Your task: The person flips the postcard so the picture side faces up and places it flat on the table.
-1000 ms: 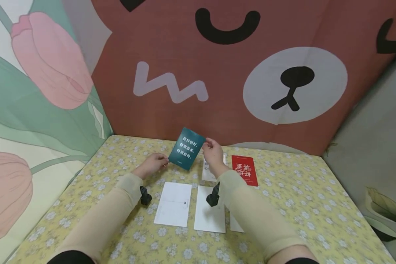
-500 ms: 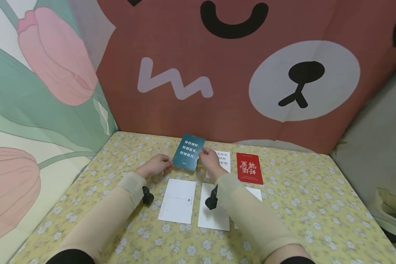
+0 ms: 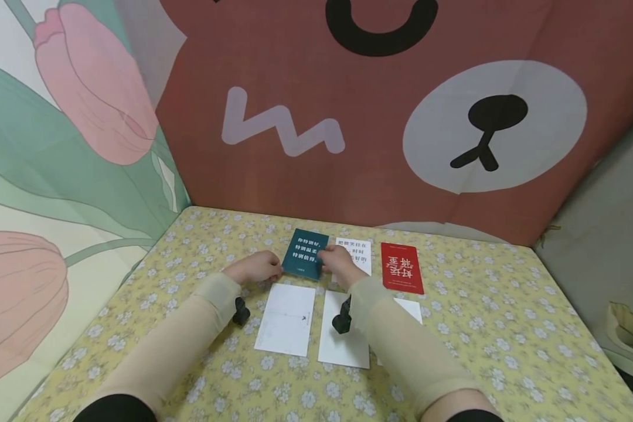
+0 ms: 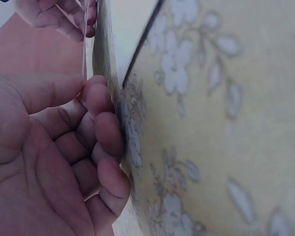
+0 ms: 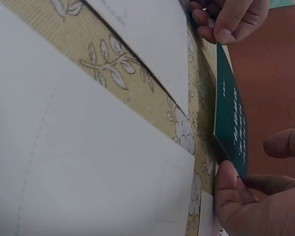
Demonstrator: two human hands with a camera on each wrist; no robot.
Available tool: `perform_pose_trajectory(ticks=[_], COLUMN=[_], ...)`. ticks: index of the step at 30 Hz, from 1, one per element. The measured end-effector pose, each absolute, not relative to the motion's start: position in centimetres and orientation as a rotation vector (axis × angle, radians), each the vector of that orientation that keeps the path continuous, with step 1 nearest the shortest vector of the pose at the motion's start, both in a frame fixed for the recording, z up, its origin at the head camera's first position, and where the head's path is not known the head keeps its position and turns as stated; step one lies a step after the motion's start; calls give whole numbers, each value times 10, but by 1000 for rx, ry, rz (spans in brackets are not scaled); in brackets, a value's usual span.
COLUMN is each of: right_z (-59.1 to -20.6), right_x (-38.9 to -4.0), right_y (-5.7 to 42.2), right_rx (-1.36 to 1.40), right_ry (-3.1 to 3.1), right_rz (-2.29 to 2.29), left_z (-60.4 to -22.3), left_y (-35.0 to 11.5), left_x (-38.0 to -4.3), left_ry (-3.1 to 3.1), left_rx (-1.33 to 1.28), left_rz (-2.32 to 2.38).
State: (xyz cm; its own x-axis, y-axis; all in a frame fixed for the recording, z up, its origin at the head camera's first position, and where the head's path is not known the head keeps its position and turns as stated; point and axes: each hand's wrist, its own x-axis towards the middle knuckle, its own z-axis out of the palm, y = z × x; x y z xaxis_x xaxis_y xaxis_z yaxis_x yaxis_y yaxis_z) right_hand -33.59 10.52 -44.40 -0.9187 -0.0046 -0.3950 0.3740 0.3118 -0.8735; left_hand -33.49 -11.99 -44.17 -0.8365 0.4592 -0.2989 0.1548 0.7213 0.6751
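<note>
A teal card with white printed characters lies at or just above the tabletop, toward the back. My left hand pinches its near left corner between thumb and index finger; in the left wrist view the other fingers of the left hand curl against the cloth. On the card's right edge, my right hand pinches with thumb and fingers. The right wrist view shows the teal card slightly tilted between both hands. Partly behind my right hand is a white card with dark characters.
A red card lies at the right of the back row. Nearer me are three blank-looking white cards, a left one, a middle one and a right one partly under my sleeve. A printed bear backdrop rises behind the yellow floral tablecloth.
The teal card has come down from a raised, tilted position to almost flat in line with the white and red cards. Both hands lowered with it, and the head view shifted slightly.
</note>
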Motion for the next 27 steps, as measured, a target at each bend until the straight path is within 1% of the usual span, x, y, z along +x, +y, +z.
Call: perform_pose_trajectory(ticks=[9, 19, 23, 27], right_z=[-437, -439, -437, -433], right_x=[-333, -328, -323, -317], right_y=[102, 106, 112, 117], right_rx=[256, 216, 209, 185], right_ry=[2368, 2319, 2305, 2335], right_rz=[-1509, -1599, -1614, -1580], left_z=[-442, -443, -443, -442], left_y=[-114, -113, -116, -126], left_x=[-337, -337, -331, -317], left_ry=[2500, 2472, 2506, 2489], left_rx=[453, 427, 393, 318], left_rz=[791, 824, 888, 1037])
